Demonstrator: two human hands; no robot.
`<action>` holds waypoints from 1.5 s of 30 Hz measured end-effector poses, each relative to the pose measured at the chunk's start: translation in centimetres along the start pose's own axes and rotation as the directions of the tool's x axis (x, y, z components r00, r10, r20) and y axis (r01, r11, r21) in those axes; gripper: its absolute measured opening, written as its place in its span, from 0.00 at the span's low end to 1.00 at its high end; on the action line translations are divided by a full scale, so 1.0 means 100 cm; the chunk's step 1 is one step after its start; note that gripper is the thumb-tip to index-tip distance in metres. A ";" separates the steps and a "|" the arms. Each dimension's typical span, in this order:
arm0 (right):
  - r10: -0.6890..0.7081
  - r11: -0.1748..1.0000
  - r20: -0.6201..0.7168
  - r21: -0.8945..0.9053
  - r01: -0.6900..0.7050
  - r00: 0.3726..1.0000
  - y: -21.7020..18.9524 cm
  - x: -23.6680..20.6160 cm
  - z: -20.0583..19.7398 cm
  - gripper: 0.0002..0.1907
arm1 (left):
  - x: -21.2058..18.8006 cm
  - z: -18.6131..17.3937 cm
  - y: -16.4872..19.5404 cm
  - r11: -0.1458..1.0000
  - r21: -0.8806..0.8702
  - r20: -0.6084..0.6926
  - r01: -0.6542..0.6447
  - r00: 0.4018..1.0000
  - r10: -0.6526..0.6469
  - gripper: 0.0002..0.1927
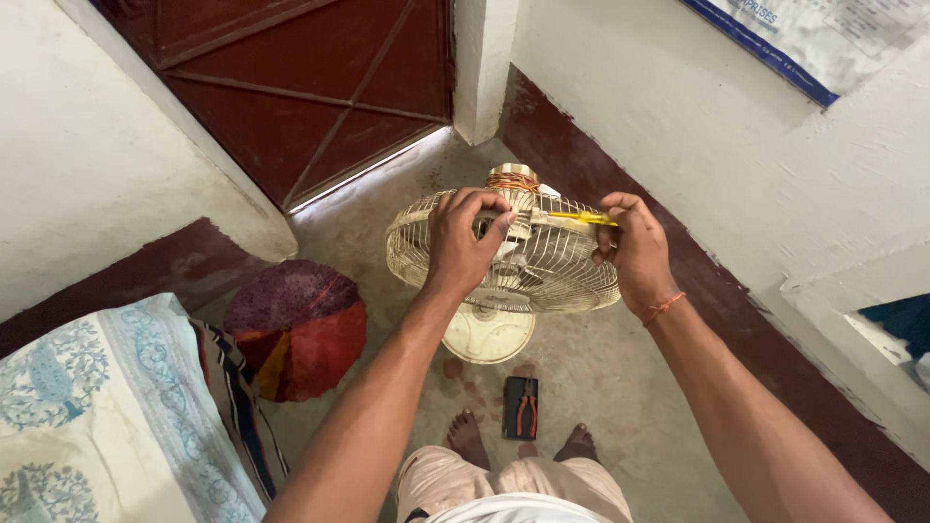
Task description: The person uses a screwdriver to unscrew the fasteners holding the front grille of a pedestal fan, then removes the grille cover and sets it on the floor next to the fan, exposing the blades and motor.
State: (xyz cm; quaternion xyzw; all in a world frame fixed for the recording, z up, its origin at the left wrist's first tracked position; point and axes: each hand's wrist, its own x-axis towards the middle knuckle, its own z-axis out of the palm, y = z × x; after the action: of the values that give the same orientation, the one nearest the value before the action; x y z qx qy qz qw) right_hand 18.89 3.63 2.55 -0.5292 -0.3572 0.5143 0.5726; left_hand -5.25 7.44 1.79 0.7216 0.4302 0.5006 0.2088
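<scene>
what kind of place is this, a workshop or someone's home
Most likely a room in a home: a patterned bed cover, a round floor mat on bare cement, and a dark red door. Both hands hold a table fan.

matt wire fan guard (metal), rough concrete floor

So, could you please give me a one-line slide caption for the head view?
Left hand steadies a table fan's cage while right hand works a yellow-handled tool; pliers lie below.
</scene>
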 end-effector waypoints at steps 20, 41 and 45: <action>-0.007 0.999 0.014 0.039 0.006 1.000 0.003 0.002 -0.004 0.06 | 0.002 -0.001 0.001 1.000 -0.017 -0.001 0.012 1.000 -0.012 0.08; -0.001 0.999 0.006 0.045 0.001 1.000 0.003 0.001 -0.002 0.09 | 0.000 -0.001 0.000 1.000 -0.009 0.011 0.029 1.000 -0.028 0.08; -0.029 0.999 0.022 0.031 0.028 0.999 0.002 0.001 -0.002 0.08 | 0.001 -0.002 0.000 1.000 -0.001 0.006 0.016 1.000 -0.016 0.09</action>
State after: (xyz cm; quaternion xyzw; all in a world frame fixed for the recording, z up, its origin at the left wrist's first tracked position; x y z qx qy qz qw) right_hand 19.07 3.61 2.28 -0.5093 -0.3634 0.5174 0.5839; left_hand -5.39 7.51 1.91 0.7198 0.4350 0.4968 0.2142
